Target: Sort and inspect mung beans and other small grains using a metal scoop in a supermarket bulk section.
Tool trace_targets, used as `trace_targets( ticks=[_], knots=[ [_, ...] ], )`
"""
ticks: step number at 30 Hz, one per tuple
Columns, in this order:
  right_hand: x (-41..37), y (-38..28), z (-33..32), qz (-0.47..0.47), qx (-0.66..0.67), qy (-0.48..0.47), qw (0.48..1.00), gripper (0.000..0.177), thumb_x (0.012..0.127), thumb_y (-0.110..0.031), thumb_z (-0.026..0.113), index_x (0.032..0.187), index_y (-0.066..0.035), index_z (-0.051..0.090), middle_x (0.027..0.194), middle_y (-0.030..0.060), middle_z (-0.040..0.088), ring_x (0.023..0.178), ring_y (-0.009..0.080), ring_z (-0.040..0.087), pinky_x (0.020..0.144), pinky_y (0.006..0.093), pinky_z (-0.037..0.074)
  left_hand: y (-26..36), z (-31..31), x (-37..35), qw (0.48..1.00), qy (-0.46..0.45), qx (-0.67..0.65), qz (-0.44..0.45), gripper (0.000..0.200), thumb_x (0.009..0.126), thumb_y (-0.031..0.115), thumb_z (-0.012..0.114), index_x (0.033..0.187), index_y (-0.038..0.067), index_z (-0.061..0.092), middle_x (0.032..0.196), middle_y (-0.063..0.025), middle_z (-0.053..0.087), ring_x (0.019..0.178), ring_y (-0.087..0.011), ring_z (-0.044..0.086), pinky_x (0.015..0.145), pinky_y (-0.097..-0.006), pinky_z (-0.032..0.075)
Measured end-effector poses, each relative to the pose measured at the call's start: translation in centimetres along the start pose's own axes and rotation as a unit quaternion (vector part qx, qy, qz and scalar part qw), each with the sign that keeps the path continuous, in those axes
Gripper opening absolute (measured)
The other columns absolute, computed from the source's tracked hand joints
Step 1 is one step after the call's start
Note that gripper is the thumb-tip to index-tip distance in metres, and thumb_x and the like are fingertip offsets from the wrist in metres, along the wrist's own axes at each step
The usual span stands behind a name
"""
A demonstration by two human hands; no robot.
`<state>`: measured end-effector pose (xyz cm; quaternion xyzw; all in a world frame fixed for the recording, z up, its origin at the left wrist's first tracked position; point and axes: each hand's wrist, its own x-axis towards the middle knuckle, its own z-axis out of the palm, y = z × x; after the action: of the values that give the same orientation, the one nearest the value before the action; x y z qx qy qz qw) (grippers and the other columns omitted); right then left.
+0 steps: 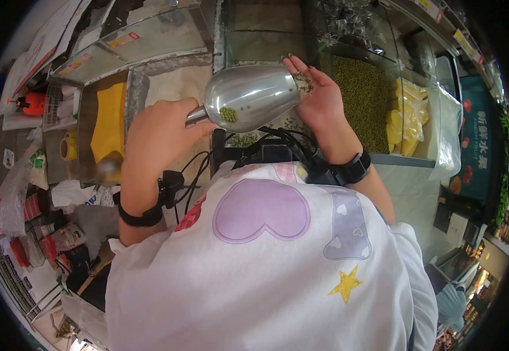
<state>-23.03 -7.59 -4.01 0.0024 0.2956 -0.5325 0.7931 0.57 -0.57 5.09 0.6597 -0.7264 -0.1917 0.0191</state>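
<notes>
My left hand (162, 131) is closed round the short handle of a shiny metal scoop (254, 88). The scoop lies tilted sideways, its mouth pointing right, with a small cluster of green beans (227, 114) showing near the handle end. At the mouth, my right hand (320, 96) is palm up with fingers stretched out. Small dark and greenish bits (303, 83) lie on its palm and fingers; their kind is too small to make out. Below the scoop, a bin holds scattered green beans (244, 140), partly hidden by the scoop and by black cables.
A glass-walled bin of green beans (360, 93) stands right of my right hand, beside yellow plastic bags (406, 114). Bins of pale powder (178, 82) and yellow grain (109, 120) lie to the left. Black cables (199, 175) hang between my wrists. Glass dividers edge the bins.
</notes>
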Motion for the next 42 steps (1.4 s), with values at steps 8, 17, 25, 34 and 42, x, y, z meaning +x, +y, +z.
trace_targets(
  ticks=[8, 17, 25, 34, 42],
  knots=[
    [-0.4, 0.1, 0.3, 0.013, 0.020, 0.012, 1.000, 0.040, 0.093, -0.018, 0.029, 0.120, 0.005, 0.046, 0.124, 0.0173, 0.048, 0.114, 0.0272, 0.046, 0.102, 0.0389, 0.032, 0.6, -1.1, -0.3, 1.000, 0.004, 0.027, 0.008, 0.028, 0.070, 0.031, 0.069, 0.077, 0.006, 0.060, 0.061, -0.0133, 0.057, 0.058, -0.0300, 0.057, 0.051, -0.0353, 0.041],
    [-0.6, 0.3, 0.4, 0.018, 0.023, 0.028, 0.999, 0.039, 0.092, -0.018, 0.029, 0.119, 0.004, 0.046, 0.125, 0.0165, 0.048, 0.115, 0.0267, 0.045, 0.102, 0.0387, 0.032, 0.3, -0.6, -0.2, 1.000, -0.002, 0.013, 0.006, 0.027, 0.069, 0.030, 0.069, 0.076, 0.005, 0.059, 0.060, -0.0137, 0.055, 0.056, -0.0304, 0.055, 0.050, -0.0357, 0.040],
    [-0.1, 0.4, -0.2, 0.025, 0.024, 0.001, 0.999, 0.038, 0.093, -0.018, 0.030, 0.117, 0.004, 0.048, 0.122, 0.0166, 0.050, 0.113, 0.0270, 0.047, 0.101, 0.0386, 0.033, 0.3, -0.4, -0.4, 1.000, 0.021, 0.004, 0.010, 0.026, 0.069, 0.028, 0.070, 0.078, 0.006, 0.060, 0.060, -0.0130, 0.056, 0.055, -0.0292, 0.055, 0.050, -0.0343, 0.040],
    [0.1, -0.5, -1.1, -0.009, 0.094, -0.040, 0.995, 0.034, 0.092, -0.021, 0.035, 0.108, 0.002, 0.054, 0.107, 0.0160, 0.056, 0.096, 0.0247, 0.055, 0.086, 0.0367, 0.046, -1.0, 1.5, 0.2, 0.993, 0.040, -0.114, 0.004, 0.031, 0.070, 0.034, 0.069, 0.082, 0.007, 0.060, 0.066, -0.0124, 0.060, 0.061, -0.0326, 0.056, 0.054, -0.0356, 0.043],
    [1.0, -2.0, -2.3, 0.155, 0.300, -0.295, 0.894, 0.023, 0.089, -0.019, 0.044, 0.089, -0.002, 0.059, 0.091, 0.0127, 0.062, 0.080, 0.0210, 0.061, 0.066, 0.0314, 0.052, -3.5, 4.3, 0.2, 0.936, 0.090, -0.338, 0.044, 0.031, 0.068, 0.020, 0.073, 0.082, -0.002, 0.055, 0.056, -0.0107, 0.043, 0.054, -0.0114, 0.036, 0.050, -0.0262, 0.035]
  ],
)
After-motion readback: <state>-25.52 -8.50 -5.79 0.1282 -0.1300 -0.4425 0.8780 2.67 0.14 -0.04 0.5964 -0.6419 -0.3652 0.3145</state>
